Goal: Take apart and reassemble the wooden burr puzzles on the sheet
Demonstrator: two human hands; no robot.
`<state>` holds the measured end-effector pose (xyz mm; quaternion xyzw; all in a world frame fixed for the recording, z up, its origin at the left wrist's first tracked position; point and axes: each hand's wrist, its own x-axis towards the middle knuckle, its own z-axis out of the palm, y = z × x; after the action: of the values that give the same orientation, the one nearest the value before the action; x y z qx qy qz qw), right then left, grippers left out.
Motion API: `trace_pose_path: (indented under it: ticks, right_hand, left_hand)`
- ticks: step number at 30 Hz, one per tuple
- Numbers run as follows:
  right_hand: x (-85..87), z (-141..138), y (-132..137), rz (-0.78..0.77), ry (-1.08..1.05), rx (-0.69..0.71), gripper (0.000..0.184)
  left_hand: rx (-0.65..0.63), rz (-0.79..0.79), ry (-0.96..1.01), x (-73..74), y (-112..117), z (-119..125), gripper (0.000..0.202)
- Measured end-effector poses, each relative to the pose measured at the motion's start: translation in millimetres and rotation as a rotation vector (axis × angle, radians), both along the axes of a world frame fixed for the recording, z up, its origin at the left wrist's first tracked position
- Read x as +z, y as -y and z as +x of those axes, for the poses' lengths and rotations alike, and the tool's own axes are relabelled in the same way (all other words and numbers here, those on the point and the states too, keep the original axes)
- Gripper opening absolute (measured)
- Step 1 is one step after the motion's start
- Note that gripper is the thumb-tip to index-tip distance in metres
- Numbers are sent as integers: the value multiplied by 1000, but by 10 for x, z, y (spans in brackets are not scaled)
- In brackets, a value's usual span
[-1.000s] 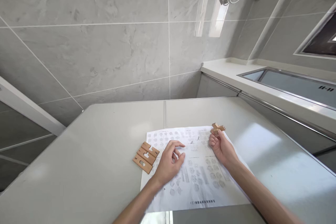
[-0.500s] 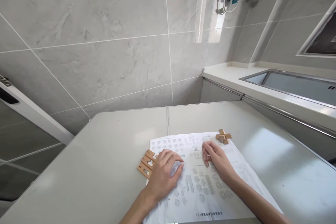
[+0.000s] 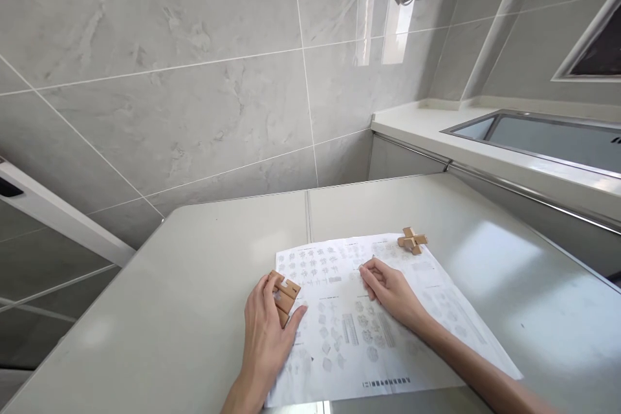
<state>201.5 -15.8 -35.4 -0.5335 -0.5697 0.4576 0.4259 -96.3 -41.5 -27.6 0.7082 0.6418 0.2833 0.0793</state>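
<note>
Your left hand (image 3: 264, 320) had moved left onto slotted wooden pieces (image 3: 285, 298), thumb spread wide; right hand (image 3: 389, 289) hung curled over printed sheet (image 3: 342, 362), contents untellable, wooden cross (image 3: 412, 241) nearby.

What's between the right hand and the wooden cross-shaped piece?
In the head view, part of the printed sheet lies between the right hand and the wooden cross-shaped piece; I see no other object there.

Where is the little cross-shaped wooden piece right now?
In the head view, the cross-shaped wooden piece sits right of centre, at the far right corner of the printed sheet, beyond the right hand, which is not touching it.
</note>
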Motion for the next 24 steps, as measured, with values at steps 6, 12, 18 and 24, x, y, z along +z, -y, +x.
trace_pose_path:
  ticks: [6,12,18,24]
  right_hand:
    - [-14,9,-7,17,22,13,47]
    - [-37,20,-10,25,35,18,47]
    - [1,1,-10,24,36,14,51]
    - [18,-9,-14,28,55,18,55]
  left_hand:
    - [5,42,-15,-21,-84,15,68]
    - [50,-13,-23,-25,-134,-13,66]
    - [-7,37,-41,40,-83,20,57]
    - [-136,95,-96,100,-91,201,53]
